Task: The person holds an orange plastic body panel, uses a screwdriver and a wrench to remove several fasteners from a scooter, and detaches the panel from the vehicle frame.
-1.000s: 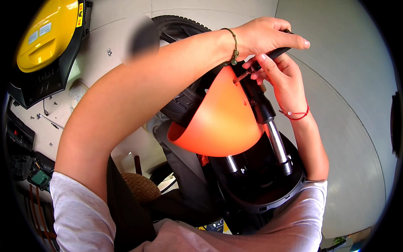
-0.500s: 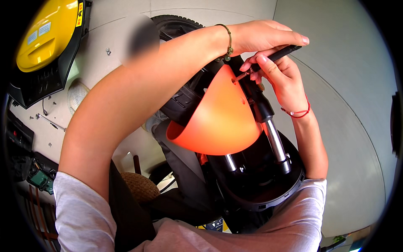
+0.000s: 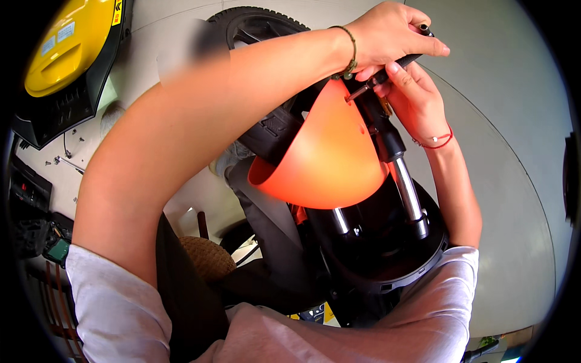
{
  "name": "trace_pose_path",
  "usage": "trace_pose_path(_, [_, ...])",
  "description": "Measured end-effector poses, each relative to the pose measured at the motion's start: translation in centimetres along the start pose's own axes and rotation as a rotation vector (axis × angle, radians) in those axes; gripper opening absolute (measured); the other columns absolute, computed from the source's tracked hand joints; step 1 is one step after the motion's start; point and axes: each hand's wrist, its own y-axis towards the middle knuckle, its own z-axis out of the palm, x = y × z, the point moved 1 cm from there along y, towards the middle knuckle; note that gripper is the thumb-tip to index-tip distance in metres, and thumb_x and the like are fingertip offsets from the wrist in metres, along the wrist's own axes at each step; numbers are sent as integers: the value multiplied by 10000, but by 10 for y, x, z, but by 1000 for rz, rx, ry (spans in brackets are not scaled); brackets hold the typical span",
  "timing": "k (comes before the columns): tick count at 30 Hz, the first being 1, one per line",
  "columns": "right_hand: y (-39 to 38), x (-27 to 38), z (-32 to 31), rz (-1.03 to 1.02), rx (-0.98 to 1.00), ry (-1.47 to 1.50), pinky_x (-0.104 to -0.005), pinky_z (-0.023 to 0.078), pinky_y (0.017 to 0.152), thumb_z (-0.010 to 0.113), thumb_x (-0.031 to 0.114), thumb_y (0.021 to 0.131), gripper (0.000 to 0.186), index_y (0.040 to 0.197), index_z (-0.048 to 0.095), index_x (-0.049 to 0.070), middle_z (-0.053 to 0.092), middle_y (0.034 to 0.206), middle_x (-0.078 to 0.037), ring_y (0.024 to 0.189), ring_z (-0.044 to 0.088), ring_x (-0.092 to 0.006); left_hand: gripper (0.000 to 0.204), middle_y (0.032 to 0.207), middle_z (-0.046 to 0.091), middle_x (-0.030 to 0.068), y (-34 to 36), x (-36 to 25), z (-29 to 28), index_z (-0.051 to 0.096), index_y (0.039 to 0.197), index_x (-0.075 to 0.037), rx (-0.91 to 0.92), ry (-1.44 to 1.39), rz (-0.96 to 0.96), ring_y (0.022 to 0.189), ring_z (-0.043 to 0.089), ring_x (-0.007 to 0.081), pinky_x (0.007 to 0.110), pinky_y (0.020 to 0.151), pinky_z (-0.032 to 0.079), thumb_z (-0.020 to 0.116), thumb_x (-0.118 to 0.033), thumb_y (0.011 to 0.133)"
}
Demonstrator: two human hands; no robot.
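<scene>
Your left hand (image 3: 393, 33) grips the black screwdriver (image 3: 387, 71) handle, its tip set against the upper edge of the orange fender (image 3: 324, 157). Your right hand (image 3: 411, 97) pinches the shaft beside the fork tube (image 3: 408, 193), above the front tyre (image 3: 254, 18).

A vehicle repair workshop: a scooter's orange fender (image 3: 327, 157), chrome fork tubes (image 3: 408, 193) and knobby tyre (image 3: 254, 18) stand on a bare concrete floor (image 3: 508, 151), with a detached yellow body panel (image 3: 66, 48) and loose screws (image 3: 60, 160) lying nearby.
</scene>
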Motion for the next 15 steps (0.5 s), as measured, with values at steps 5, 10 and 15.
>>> trace_pose_path(5, [-7,-7,4,-3,-200,-14,-236,433,645,514,272,1014,277,1016,604,9,641,883,-17,755,520,-69,293,633,514,2,4,-5,-2,518,916,-28,-128,247,208,565,467,74,243,501,407,700,-257,911])
trace_pose_path(10, [-4,-6,2,0,-275,-164,-237,418,566,660,201,945,209,984,610,1,563,744,19,663,526,-65,529,531,502,26,-6,-12,-3,513,641,-28,-287,718,453,510,546,128,289,466,433,697,-477,851])
trace_pose_path(15, [-6,4,-6,-38,-232,-89,-249,499,745,720,138,901,212,1035,652,-11,684,897,-59,811,624,-94,348,678,543,-25,-14,-15,-16,673,986,-25,0,463,41,643,477,50,231,611,405,619,-367,953])
